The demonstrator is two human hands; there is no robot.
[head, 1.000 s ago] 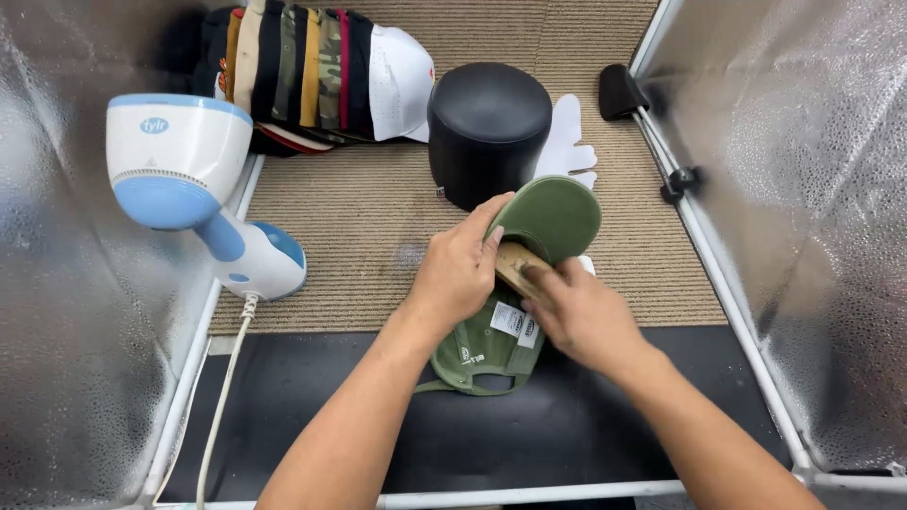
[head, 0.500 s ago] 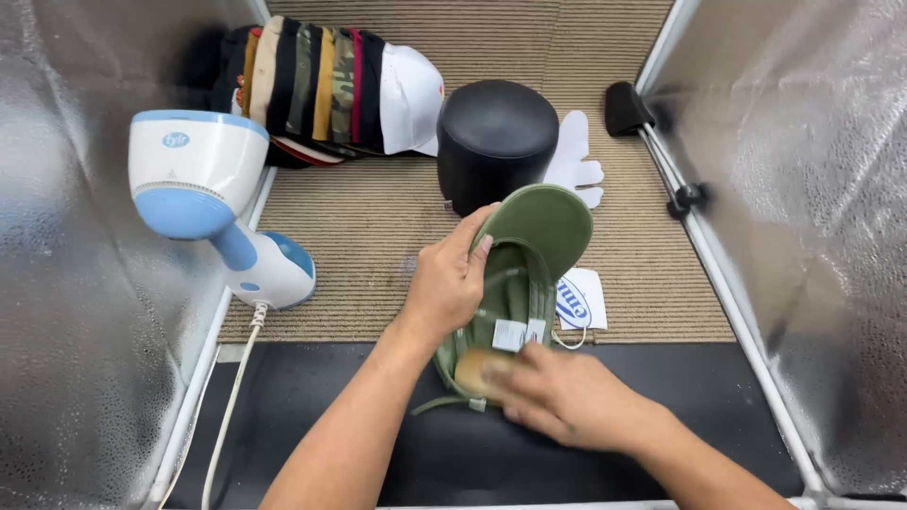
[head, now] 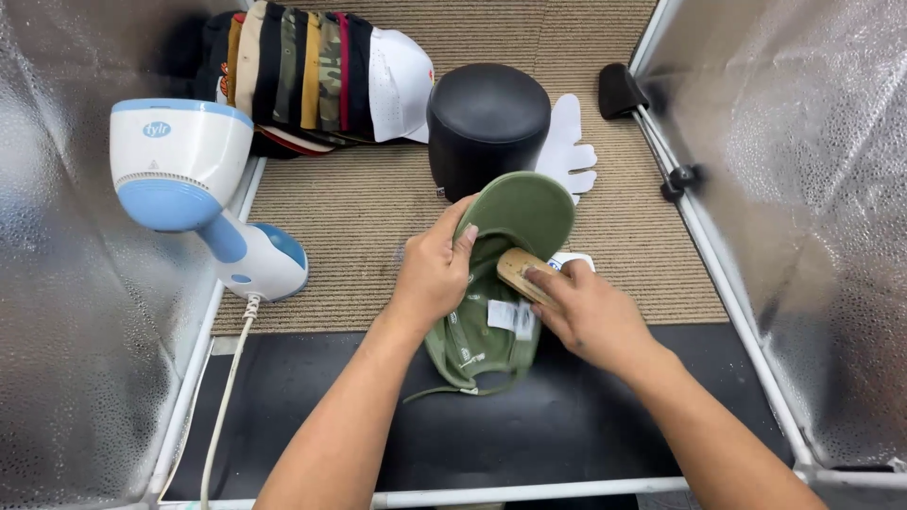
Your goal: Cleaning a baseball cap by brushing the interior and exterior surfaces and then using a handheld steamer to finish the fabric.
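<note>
An olive green cap (head: 518,210) lies upside down in the middle, its brim pointing away from me. My left hand (head: 433,272) grips the cap at the base of the brim, thumb on the brim's underside. My right hand (head: 584,310) holds a small wooden brush (head: 518,267) pressed inside the cap, just above the white inner labels (head: 511,316). The cap's back strap hangs over the black mat (head: 529,425).
A white and blue handheld steamer (head: 184,194) stands at the left with its cord running toward me. A row of stacked caps (head: 316,71) lies at the back left. Behind the green cap stand a black rounded form (head: 487,118) and a white glove (head: 570,146). Silver foil walls (head: 812,208) enclose both sides.
My right hand moved the brush up from the cap's rear toward the brim side, back where it was a second ago. My left hand kept its grip.
</note>
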